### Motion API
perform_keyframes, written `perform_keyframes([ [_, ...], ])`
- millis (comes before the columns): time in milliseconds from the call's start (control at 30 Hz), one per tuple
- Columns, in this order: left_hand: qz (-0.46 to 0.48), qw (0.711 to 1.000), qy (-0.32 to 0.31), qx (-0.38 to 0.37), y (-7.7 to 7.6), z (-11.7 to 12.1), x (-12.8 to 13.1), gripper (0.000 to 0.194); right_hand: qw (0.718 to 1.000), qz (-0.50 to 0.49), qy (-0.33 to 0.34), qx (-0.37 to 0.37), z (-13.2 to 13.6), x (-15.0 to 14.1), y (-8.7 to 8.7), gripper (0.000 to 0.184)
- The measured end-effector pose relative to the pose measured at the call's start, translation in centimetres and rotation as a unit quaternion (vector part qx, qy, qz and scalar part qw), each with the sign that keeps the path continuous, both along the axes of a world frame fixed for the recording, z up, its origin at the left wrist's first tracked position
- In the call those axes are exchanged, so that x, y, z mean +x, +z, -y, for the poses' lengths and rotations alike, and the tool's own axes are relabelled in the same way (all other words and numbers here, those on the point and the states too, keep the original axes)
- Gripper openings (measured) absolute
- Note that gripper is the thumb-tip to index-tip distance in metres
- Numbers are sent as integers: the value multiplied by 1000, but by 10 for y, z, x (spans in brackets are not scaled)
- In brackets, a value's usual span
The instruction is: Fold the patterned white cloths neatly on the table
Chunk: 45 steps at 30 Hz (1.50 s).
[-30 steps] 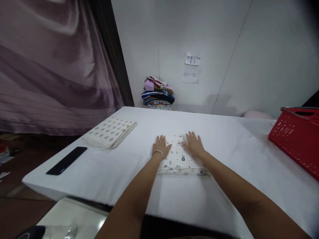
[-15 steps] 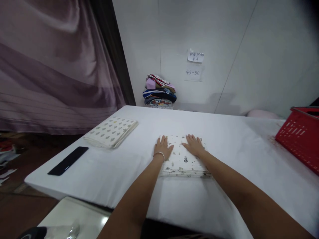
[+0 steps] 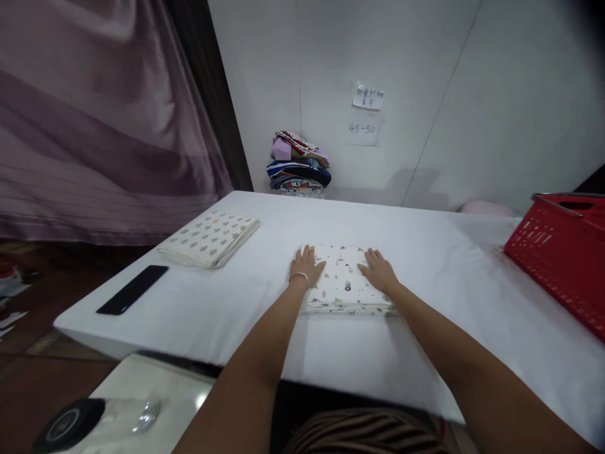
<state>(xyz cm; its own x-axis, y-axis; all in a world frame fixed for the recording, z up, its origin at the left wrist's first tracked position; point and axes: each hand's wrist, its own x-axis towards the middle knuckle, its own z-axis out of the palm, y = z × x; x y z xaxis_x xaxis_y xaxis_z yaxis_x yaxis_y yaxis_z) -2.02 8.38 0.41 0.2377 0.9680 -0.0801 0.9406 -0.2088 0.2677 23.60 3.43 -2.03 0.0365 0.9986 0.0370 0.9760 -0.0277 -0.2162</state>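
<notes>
- Folded cloth (image 3: 338,293), white with small scattered prints: flat on the white-covered table (image 3: 265,343), set in from the near edge, well in from the left edge. Layered folds face the near edge.
- Left hand (image 3: 305,266): palm down on the cloth's left side, fingers spread toward the table's far edge, thumb pointing inward. Bracelet (image 3: 300,275) at the wrist.
- Right hand (image 3: 379,271): palm down on the cloth's right side, fingers extended, thumb pointing inward. Neither hand is clamped on anything; hands well apart, bare print between them.
- Second folded cloth (image 3: 208,239), white with grey motifs: by the left edge, toward the far-left corner.
- Dark flat slab (image 3: 133,290): also along the left edge, nearer the near-left corner. Can't tell what it is.
- Red basket (image 3: 562,265): at the right end, cut off by the frame.
- Fabric stack (image 3: 300,165): beyond the far edge, by the wall.
- Clear container (image 3: 120,413), dark lid: on a pale surface (image 3: 142,372) below the near edge, left of the person.
</notes>
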Motion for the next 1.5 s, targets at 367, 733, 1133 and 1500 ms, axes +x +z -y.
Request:
perform_keyframes([
  [367,-12,992,-115,54,-4,44,-28,65,996,5,83,18,48,-4,13,60],
  [733,138,984,-70,84,-10,70,-42,39,984,-96,98,118,76,-7,8,45],
  [1133,109,954,-212,181,-6,106,-68,24,928,-101,294,205,95,-45,11,31],
  [1500,100,960,-214,150,3,101,-63,19,950,-135,236,153,95,-51,10,32],
])
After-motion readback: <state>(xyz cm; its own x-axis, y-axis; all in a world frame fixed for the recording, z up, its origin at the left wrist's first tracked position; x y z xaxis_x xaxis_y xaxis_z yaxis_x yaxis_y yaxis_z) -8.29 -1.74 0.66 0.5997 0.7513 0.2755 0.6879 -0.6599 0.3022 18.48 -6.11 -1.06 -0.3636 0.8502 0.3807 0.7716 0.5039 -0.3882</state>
